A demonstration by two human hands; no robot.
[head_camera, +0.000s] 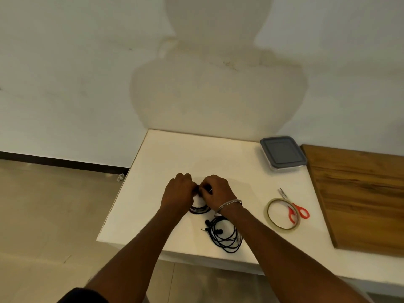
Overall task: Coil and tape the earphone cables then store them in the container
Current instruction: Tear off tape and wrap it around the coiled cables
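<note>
Left hand [178, 193] and right hand [215, 191] each have a grip pinched on the far side of 1 black earphone coil [199, 209], mid-worktop [175, 154]. I'd keep the loops squeezed together and wrap snug so nothing springs loose. A 2nd cable [227, 236] sits near the front edge. Tape roll [283, 213] and scissors [302, 212] are toward the right edge, and the lidded container [283, 153] is at the back right corner.
</note>
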